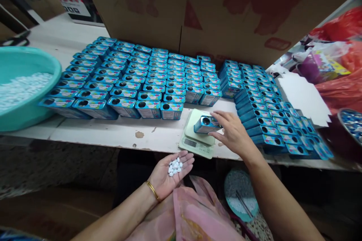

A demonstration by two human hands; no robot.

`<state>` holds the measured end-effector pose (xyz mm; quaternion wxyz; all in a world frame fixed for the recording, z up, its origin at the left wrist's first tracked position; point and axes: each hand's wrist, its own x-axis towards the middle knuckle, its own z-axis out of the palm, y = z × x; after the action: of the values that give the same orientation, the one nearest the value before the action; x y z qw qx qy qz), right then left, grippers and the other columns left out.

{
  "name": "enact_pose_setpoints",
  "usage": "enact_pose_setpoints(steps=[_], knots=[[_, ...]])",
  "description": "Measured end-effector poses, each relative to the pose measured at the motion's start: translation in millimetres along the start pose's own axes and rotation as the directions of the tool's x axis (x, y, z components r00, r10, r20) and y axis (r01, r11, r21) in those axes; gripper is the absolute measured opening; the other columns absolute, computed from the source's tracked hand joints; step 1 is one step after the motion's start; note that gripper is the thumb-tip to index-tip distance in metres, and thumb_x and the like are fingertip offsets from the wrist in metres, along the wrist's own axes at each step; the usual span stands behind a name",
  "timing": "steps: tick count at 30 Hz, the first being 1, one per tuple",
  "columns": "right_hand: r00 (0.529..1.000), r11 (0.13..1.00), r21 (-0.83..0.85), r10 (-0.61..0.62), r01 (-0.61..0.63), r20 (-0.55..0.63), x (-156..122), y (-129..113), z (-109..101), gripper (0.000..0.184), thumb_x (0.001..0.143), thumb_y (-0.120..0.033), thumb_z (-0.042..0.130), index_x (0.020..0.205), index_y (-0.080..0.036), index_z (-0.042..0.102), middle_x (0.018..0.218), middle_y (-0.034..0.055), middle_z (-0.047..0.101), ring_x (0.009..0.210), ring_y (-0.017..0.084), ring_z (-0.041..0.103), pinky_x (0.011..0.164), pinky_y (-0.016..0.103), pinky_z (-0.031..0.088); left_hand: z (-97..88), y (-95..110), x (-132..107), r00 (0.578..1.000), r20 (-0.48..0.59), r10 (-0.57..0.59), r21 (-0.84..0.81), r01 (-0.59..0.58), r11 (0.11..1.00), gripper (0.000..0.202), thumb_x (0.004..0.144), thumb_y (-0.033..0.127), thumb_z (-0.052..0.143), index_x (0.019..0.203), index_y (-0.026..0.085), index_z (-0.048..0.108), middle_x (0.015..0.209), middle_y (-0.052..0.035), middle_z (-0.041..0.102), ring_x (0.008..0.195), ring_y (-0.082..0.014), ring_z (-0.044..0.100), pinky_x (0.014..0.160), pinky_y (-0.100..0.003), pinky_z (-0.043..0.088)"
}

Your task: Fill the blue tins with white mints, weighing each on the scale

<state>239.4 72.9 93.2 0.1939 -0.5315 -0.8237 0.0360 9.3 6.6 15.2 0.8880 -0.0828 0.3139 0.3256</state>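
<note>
Palm up in front of the table edge, my left hand (171, 171) is cupped, cradling a small heap of white candies (175, 167). My right hand (232, 131) has its thumb and fingers around the right end of a blue candy tin (202, 125). That tin is on the plate of a pale green kitchen scale (190, 131); its dark round opening faces up. The scale's small display is too dim to read. Behind and left of the scale stand rows of blue tins (121, 101), openings upward. More tins (264, 120) are lined up right of my right hand.
A turquoise basin (56, 71) of white candies stands at the left. Behind the tins rises a large cardboard box (169, 7). At the right are a dark bowl (335, 131) and red plastic bags (345, 67). Below the table sits a bucket (241, 184) with a stick.
</note>
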Motion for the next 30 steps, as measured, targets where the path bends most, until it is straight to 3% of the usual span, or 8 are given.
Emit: enact_pose_setpoints(steps=[3,11,15,18,21,23,26,30], knots=[[0.999,1.000,-0.023,-0.007,0.008,0.047,9.8,9.0,3.0,0.037,0.075,-0.022,0.054,0.111,-0.020,0.048,0.099,0.0070,0.056,0.092,0.023,0.048,0.077,0.037,0.041,-6.0,3.6,-2.3,0.999,-0.026,0.028,0.005,-0.027,1.000,0.031,0.075,0.016,0.052,0.103,0.004,0.053,0.109,-0.0170,0.056,0.111,-0.0275,0.044,0.092,-0.035,0.039],[0.987,0.995,-0.094,-0.004,-0.012,-0.163,81.9,20.2,32.5,0.036,0.075,-0.019,0.053,0.111,-0.017,0.048,0.103,0.0086,0.054,0.095,0.024,0.045,0.082,0.038,0.039,-10.4,6.2,-7.4,0.996,-0.044,0.079,0.010,-0.078,0.997,0.032,0.074,0.016,0.053,0.104,0.005,0.052,0.107,-0.0163,0.057,0.102,-0.0250,0.052,0.089,-0.035,0.042],[0.986,0.999,-0.032,-0.008,0.003,-0.164,87.2,25.6,56.4,0.032,0.077,-0.018,0.052,0.108,-0.019,0.052,0.108,0.0080,0.053,0.100,0.023,0.045,0.084,0.037,0.040,-8.5,14.1,-0.3,0.989,-0.106,0.099,0.090,-0.090,0.992,0.028,0.072,0.017,0.055,0.098,0.007,0.055,0.090,-0.0115,0.061,0.081,-0.0165,0.060,0.067,-0.024,0.050],[0.976,1.000,0.012,0.010,-0.008,-0.217,60.5,28.2,56.0,0.029,0.079,-0.021,0.050,0.108,-0.020,0.052,0.116,0.0072,0.049,0.106,0.022,0.042,0.089,0.038,0.037,-2.0,32.6,14.6,0.974,-0.083,0.210,0.277,-0.180,0.944,0.028,0.070,0.019,0.058,0.097,0.010,0.055,0.066,-0.0018,0.056,0.051,-0.0044,0.051,0.036,-0.011,0.033],[0.963,0.997,0.031,0.073,-0.068,-0.260,10.7,31.8,36.2,0.028,0.081,-0.022,0.047,0.108,-0.021,0.052,0.114,0.0068,0.051,0.105,0.021,0.045,0.089,0.039,0.038,9.1,52.8,34.8,0.927,-0.069,0.369,0.554,-0.272,0.787,0.034,0.067,0.023,0.060,0.099,0.012,0.053,0.056,0.0037,0.048,0.039,-0.0004,0.035,0.031,-0.010,0.015],[0.946,0.991,0.001,0.130,-0.136,-0.298,-29.1,37.9,14.7,0.026,0.081,-0.021,0.046,0.106,-0.022,0.053,0.111,0.0062,0.053,0.103,0.020,0.046,0.088,0.039,0.038,17.9,59.2,49.6,0.918,-0.067,0.391,0.716,-0.228,0.660,0.034,0.066,0.025,0.059,0.097,0.013,0.054,0.052,0.0051,0.045,0.036,-0.0005,0.029,0.032,-0.011,0.010],[0.901,0.952,-0.100,0.236,-0.289,-0.364,-88.1,57.1,-23.4,0.027,0.080,-0.022,0.048,0.107,-0.023,0.053,0.112,0.0052,0.052,0.104,0.020,0.046,0.091,0.040,0.036,32.7,52.8,73.4,0.942,-0.014,0.336,0.839,-0.172,0.516,0.024,0.063,0.023,0.056,0.084,0.013,0.057,0.045,0.0065,0.041,0.034,-0.0013,0.023,0.033,-0.013,0.006],[0.898,0.869,-0.285,0.318,-0.404,-0.303,-145.6,99.5,-59.1,0.028,0.077,-0.030,0.053,0.104,-0.022,0.054,0.111,0.0066,0.051,0.103,0.023,0.045,0.088,0.041,0.036,56.3,22.7,108.2,0.952,0.014,0.305,0.856,-0.169,0.488,0.010,0.059,0.019,0.052,0.065,0.013,0.057,0.039,0.0069,0.037,0.033,-0.0023,0.024,0.033,-0.015,0.006]])
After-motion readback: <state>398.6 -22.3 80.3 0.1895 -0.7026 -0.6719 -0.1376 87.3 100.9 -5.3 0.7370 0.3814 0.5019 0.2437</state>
